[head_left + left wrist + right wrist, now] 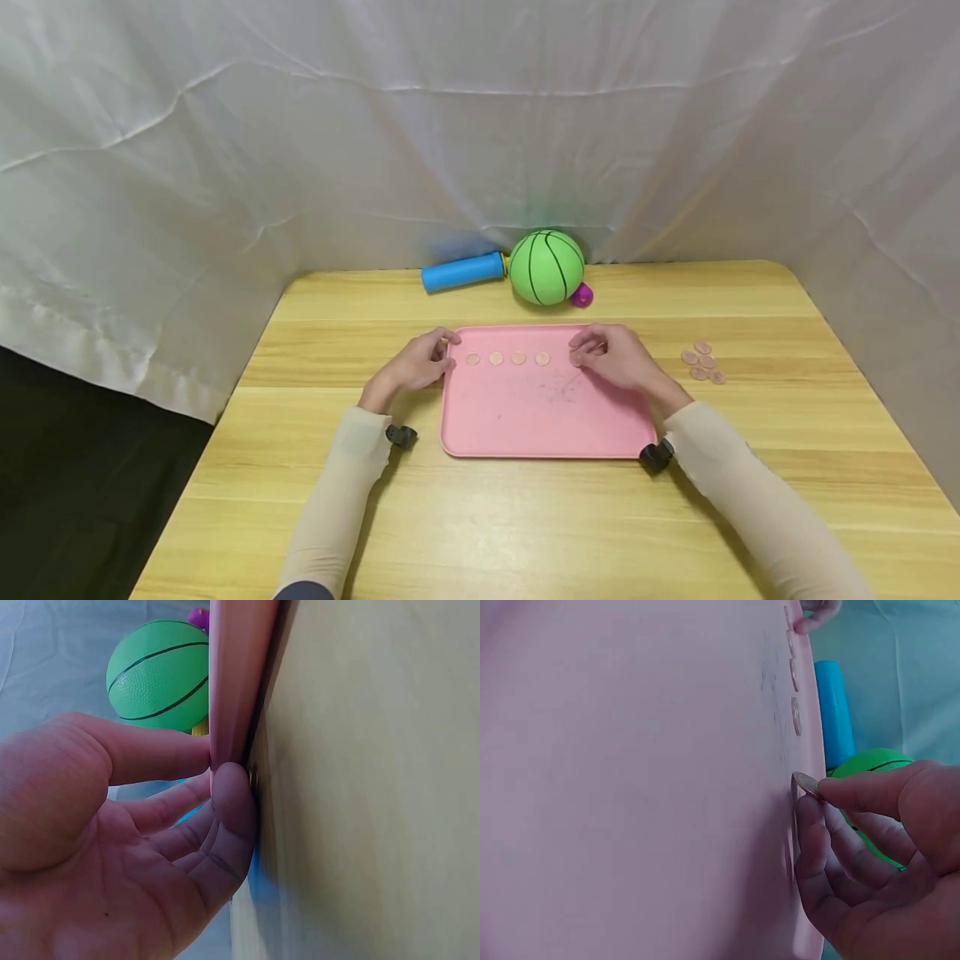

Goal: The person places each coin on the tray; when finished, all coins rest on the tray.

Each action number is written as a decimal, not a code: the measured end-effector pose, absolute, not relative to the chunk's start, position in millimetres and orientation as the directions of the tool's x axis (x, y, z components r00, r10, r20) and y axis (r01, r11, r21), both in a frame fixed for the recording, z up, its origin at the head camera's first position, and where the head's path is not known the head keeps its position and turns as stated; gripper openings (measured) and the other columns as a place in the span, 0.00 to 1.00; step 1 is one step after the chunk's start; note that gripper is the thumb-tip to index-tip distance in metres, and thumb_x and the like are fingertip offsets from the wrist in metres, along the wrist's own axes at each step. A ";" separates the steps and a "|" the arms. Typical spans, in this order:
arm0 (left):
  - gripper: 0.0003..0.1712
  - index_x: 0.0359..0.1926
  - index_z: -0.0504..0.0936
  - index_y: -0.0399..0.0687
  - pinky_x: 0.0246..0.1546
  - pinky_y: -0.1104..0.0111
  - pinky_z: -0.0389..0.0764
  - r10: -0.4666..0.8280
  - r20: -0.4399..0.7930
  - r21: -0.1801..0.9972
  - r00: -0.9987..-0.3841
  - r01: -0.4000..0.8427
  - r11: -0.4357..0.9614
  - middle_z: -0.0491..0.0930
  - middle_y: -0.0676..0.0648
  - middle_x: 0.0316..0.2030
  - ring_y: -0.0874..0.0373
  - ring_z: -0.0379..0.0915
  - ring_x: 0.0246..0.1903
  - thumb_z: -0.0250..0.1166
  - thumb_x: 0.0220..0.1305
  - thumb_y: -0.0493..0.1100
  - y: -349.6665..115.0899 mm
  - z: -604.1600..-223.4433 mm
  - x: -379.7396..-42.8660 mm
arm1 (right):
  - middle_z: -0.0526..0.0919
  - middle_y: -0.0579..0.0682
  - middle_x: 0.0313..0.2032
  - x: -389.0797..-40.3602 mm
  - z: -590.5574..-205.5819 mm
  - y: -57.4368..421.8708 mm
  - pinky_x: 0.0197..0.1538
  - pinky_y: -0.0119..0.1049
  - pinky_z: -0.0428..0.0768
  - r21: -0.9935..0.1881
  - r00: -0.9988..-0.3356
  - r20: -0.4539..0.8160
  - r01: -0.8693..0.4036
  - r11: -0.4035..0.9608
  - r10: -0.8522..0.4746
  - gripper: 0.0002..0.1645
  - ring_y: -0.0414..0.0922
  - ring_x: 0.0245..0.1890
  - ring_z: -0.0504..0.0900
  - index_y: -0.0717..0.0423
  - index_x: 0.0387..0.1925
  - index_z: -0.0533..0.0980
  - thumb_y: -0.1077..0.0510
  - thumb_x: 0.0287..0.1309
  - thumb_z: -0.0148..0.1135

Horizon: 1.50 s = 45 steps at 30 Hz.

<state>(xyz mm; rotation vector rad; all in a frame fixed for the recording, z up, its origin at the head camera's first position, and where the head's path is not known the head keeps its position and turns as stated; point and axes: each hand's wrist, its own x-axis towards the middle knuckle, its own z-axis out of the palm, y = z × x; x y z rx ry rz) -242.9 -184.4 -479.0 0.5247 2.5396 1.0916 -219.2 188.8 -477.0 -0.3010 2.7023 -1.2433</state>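
Note:
A pink tray (525, 425) lies flat on the wooden table. My left hand (417, 363) grips its left rim near the far corner, thumb on the inner side and fingers round the outside. Several coins (519, 358) sit spaced out in a row along the tray's far side. At the right end of that row my right hand (622, 358) pinches another coin (807, 784) between thumb and fingertips. This coin is tilted, its lower edge right at the tray surface in the right wrist view.
A loose cluster of several coins (697, 373) lies on the table (487, 525) right of the tray. Behind the tray are a blue pump (462, 272), a green ball (547, 268) with black lines and a small purple item (582, 296). Grey cloth (450, 150) hangs around the table.

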 end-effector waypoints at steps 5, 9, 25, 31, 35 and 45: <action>0.22 0.70 0.75 0.36 0.40 0.67 0.75 0.457 -0.154 0.745 -0.876 0.201 0.636 0.77 0.43 0.39 0.56 0.71 0.35 0.61 0.79 0.34 -185.6 -479.9 -243.1 | 0.92 0.57 0.44 -222.2 -470.7 184.6 0.46 0.34 0.82 -0.757 -0.961 -0.092 -0.103 0.645 -0.262 0.14 0.49 0.42 0.87 0.60 0.53 0.85 0.59 0.69 0.74; 0.22 0.69 0.75 0.36 0.40 0.67 0.75 0.460 -0.149 0.750 -0.876 0.203 0.630 0.78 0.43 0.38 0.56 0.72 0.34 0.61 0.79 0.34 -185.7 -479.6 -242.6 | 0.92 0.58 0.45 -226.7 -469.4 180.9 0.44 0.34 0.84 -0.757 -0.956 -0.099 -0.106 0.645 -0.275 0.14 0.48 0.41 0.87 0.60 0.52 0.85 0.59 0.69 0.74; 0.21 0.68 0.75 0.34 0.36 0.69 0.73 0.472 -0.128 0.760 -0.872 0.219 0.612 0.76 0.44 0.35 0.57 0.69 0.32 0.61 0.77 0.32 -184.6 -479.2 -244.2 | 0.92 0.59 0.43 -234.9 -476.5 178.8 0.48 0.39 0.84 -0.743 -0.961 -0.066 -0.133 0.656 -0.270 0.13 0.49 0.40 0.88 0.62 0.49 0.86 0.66 0.63 0.75; 0.21 0.68 0.75 0.34 0.37 0.69 0.73 0.468 -0.137 0.758 -0.873 0.212 0.617 0.76 0.45 0.35 0.57 0.69 0.32 0.61 0.78 0.32 -185.0 -479.0 -244.2 | 0.91 0.60 0.47 -232.0 -472.0 182.0 0.55 0.47 0.85 -0.721 -0.969 -0.081 -0.105 0.685 -0.234 0.12 0.53 0.47 0.87 0.61 0.52 0.86 0.62 0.70 0.69; 0.22 0.69 0.75 0.35 0.38 0.68 0.73 0.466 -0.138 0.756 -0.874 0.211 0.619 0.76 0.45 0.36 0.56 0.69 0.33 0.61 0.78 0.33 -184.8 -479.2 -244.3 | 0.90 0.61 0.48 -229.6 -466.0 189.6 0.51 0.43 0.84 -0.712 -0.975 -0.086 -0.084 0.697 -0.205 0.14 0.53 0.47 0.86 0.61 0.53 0.86 0.58 0.73 0.67; 0.21 0.69 0.75 0.35 0.39 0.68 0.73 0.459 -0.147 0.749 -0.876 0.205 0.630 0.75 0.45 0.36 0.56 0.70 0.34 0.61 0.78 0.33 -184.5 -477.7 -243.0 | 0.89 0.61 0.48 -225.7 -456.3 220.9 0.38 0.33 0.83 -0.723 -0.979 -0.124 -0.022 0.691 -0.161 0.18 0.48 0.41 0.85 0.62 0.57 0.84 0.55 0.74 0.67</action>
